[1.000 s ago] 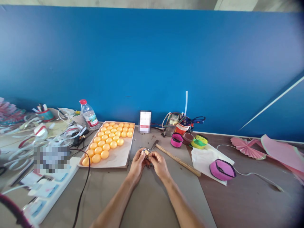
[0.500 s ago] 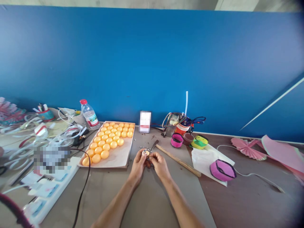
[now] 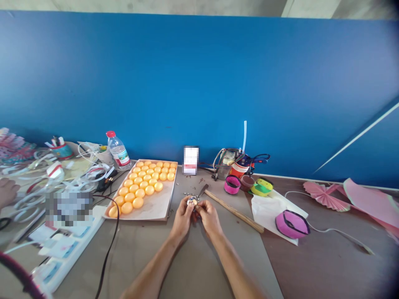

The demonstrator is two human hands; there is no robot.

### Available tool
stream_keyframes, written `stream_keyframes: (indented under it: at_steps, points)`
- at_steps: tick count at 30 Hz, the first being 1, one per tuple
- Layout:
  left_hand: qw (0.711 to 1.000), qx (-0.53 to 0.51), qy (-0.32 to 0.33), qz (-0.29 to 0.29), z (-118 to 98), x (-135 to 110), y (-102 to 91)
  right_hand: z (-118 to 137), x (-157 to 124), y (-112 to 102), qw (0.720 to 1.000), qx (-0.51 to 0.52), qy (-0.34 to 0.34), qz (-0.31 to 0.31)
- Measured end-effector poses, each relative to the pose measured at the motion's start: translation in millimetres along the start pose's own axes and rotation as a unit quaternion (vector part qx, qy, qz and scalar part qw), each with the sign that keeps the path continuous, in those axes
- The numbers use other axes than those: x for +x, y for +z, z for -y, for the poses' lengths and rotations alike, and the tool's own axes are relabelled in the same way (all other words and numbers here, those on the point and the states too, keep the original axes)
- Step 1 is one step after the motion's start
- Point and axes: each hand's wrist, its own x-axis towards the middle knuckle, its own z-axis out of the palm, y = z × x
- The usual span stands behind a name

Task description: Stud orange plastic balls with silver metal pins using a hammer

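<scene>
My left hand (image 3: 183, 216) is closed around a small round piece (image 3: 192, 201), pale orange with shiny silvery bits over it. At the piece's right side, my right hand (image 3: 207, 214) is closed in a pinch; anything tiny between its fingertips is too small to make out. Just beyond the fingers lie small shiny bits (image 3: 188, 194) on the grey mat (image 3: 190, 257). The metal head of a wooden-handled tool (image 3: 233, 211) rests close behind my right hand. The underside of the round piece is hidden by my fingers.
On the left stand a tray (image 3: 157, 203) of orange balls (image 3: 140, 192), a bottle (image 3: 118, 151), cables (image 3: 107, 253) and a power strip (image 3: 67, 257). Rightward are magenta rings (image 3: 291, 224), a yellow-green ring (image 3: 262, 187) and pink paper (image 3: 370, 199). Another person's hand (image 3: 8, 192) shows far left.
Both my hands stay nearly in place while the round piece turns slightly, showing more of its shiny face. Another person's hand has come further into view at the far left.
</scene>
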Motion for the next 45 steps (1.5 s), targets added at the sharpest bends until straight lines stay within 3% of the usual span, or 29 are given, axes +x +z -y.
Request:
stream_keyframes:
  at_steps: [4, 7, 9, 11, 17, 19, 25, 32, 36, 41, 45]
  points:
    - [0.999, -0.036, -0.013, 0.039, -7, 0, 3.0, 1, 4, -5, 0.999, 0.029, -0.037, 0.023]
    - [0.995, -0.088, -0.028, 0.048, -10, 1, 3.1, 3, 11, -21, 0.988, -0.081, -0.13, -0.024]
    - [0.993, -0.105, -0.039, 0.043, -10, 2, 1.8, 1, 16, -32, 0.949, -0.219, -0.202, -0.104]
    - [0.992, -0.111, -0.046, 0.041, -10, 2, 0.2, -3, 19, -42, 0.906, -0.319, -0.244, -0.136]
    - [0.989, -0.131, -0.042, 0.058, -10, 2, -3.6, -19, 19, -45, 0.799, -0.541, -0.234, -0.115]
    - [0.987, -0.14, -0.042, 0.064, -10, 3, -4.2, -21, 17, -43, 0.779, -0.576, -0.223, -0.111]
    - [0.98, -0.176, -0.05, 0.077, -12, 4, -4.5, -15, 19, -43, 0.784, -0.562, -0.223, -0.14]
    - [0.971, -0.214, -0.075, 0.074, -15, 4, -6.1, -12, 24, -58, 0.726, -0.589, -0.242, -0.26]
    - [0.968, -0.224, -0.088, 0.074, -19, 3, -5.2, -20, 28, -67, 0.706, -0.623, -0.22, -0.256]
    - [0.967, -0.217, -0.094, 0.09, -21, 1, -4.7, -19, 29, -68, 0.707, -0.623, -0.213, -0.257]
    - [0.969, -0.212, -0.092, 0.088, -19, 3, -6.3, -8, 25, -60, 0.713, -0.595, -0.263, -0.262]
